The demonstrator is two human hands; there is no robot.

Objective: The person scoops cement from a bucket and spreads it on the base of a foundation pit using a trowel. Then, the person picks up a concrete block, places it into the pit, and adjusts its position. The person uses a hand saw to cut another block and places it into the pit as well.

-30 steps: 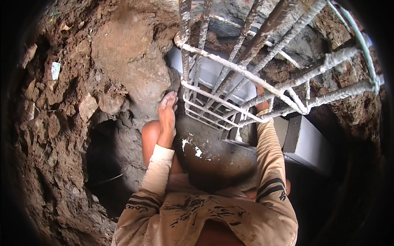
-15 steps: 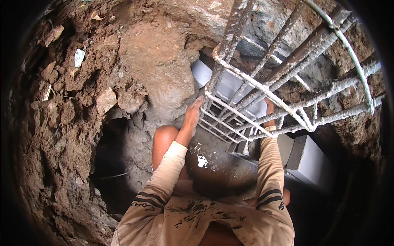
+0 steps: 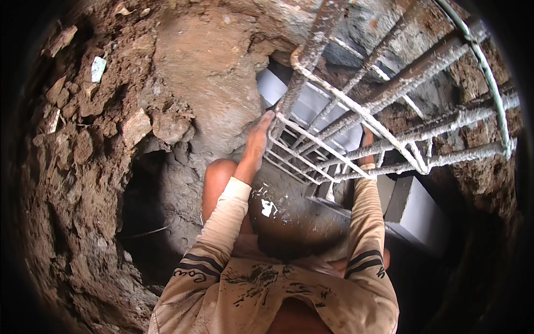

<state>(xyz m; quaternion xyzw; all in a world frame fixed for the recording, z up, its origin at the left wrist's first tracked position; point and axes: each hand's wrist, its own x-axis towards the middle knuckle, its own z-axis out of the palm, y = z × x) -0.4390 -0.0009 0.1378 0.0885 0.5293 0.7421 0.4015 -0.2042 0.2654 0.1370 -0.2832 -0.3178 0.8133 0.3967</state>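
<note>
A rebar cage [image 3: 384, 103] of thick bars and thinner ties, caked with pale cement, slants from the upper right down between my arms. My left hand [image 3: 257, 139] presses against its left corner bar, its fingers along the bar and partly hidden by it. On the far side, my right hand [image 3: 367, 146] reaches behind the lower bars, which cover most of its fingers; its grip cannot be made out. Behind the cage stand pale grey blocks [image 3: 271, 88]. Beneath its lower end lies wet, muddy ground [image 3: 295, 214] with a white patch.
A rough earth and rock wall [image 3: 83, 183] curves round the left, with a dark hollow [image 3: 147, 211] in it. Another grey block [image 3: 414, 214] stands right of my right forearm. My bent left knee [image 3: 217, 181] is beside my left forearm.
The cage's upper end has shifted slightly right against the wall. My hands remain at its two sides. The whole view has moved a little.
</note>
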